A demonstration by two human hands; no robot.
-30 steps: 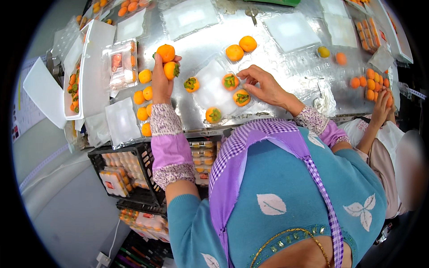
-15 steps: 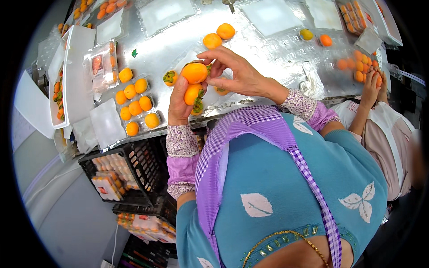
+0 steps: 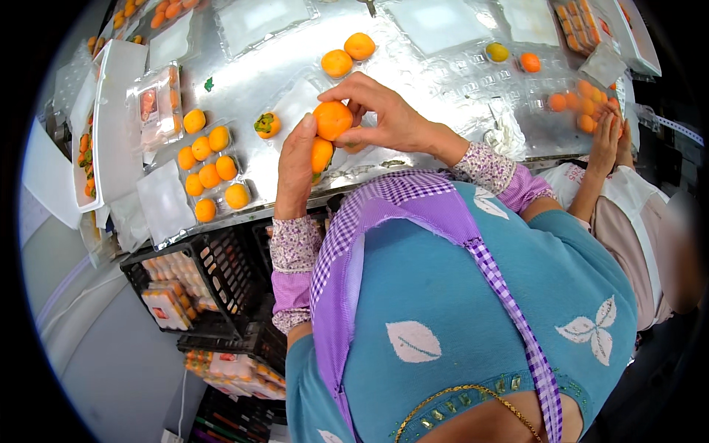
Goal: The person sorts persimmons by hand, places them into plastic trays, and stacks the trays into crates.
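Head view. Left hand [image 3: 295,166] is raised over the near edge of the steel table [image 3: 244,88], fingers curled around an orange persimmon [image 3: 321,155] held in the palm; only part of that fruit shows past the thumb side. Right hand [image 3: 384,118] reaches in from 3 o'clock, thumb and fingertips pinching a second, rounder persimmon [image 3: 332,119] that sits just above and touching the first. Both hands are closed on fruit, close together at picture centre-top. At 9 o'clock of the left hand lies a clear plastic tray [image 3: 210,166] with seven persimmons in two rows. A single persimmon with green calyx [image 3: 267,124] lies just beside the tray at its 2 o'clock. Two loose persimmons [image 3: 347,55] sit together at 12 o'clock of the hands. Empty clear trays [image 3: 436,22] spread along the far side of the table. A black crate [image 3: 207,284] with packed boxes stands below the table edge at 7 o'clock. At 3 o'clock, well apart, another person's hands [image 3: 609,133] rest by a filled tray [image 3: 583,103].
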